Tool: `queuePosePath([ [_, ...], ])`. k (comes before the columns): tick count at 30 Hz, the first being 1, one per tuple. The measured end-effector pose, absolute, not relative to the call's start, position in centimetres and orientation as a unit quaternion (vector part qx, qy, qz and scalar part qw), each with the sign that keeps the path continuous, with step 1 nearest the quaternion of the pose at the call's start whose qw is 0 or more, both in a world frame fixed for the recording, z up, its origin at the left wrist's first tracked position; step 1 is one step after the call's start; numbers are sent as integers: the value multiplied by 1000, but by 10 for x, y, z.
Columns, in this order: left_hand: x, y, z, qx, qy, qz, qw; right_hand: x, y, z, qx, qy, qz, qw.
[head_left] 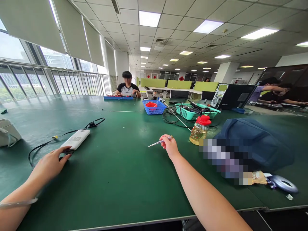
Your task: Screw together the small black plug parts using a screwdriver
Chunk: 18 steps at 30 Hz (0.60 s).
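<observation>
My right hand is closed around the handle of a slim screwdriver, its thin metal shaft pointing left above the green table. Over on the left, my left hand has its fingers bent round a small black object at the near end of a white, oblong, box-like device. Whether that black piece is joined to the device I cannot tell. Beside the device runs a black cable with a yellow tag, and a black plug-like part lies at its far end.
On the right are a red-lidded bottle, a dark blue bag and a purple oval object. Farther back stand a blue basket and a green basket of cables. A person sits across; a white bag is far left.
</observation>
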State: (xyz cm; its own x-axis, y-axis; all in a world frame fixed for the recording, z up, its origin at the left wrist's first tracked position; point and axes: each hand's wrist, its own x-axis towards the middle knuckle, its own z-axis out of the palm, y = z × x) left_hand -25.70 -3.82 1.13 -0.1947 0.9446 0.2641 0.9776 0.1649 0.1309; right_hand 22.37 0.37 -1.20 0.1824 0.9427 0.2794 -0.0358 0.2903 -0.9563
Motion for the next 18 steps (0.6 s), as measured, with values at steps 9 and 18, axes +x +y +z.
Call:
queuePosePath([
  [9,-257,-59,30,-525,-818,-237,12,227,5,-13,-457,-510,383,620],
  [18,-269,-53,21,-570,-805,-154,53,227,5,-15,-464,-519,382,608],
])
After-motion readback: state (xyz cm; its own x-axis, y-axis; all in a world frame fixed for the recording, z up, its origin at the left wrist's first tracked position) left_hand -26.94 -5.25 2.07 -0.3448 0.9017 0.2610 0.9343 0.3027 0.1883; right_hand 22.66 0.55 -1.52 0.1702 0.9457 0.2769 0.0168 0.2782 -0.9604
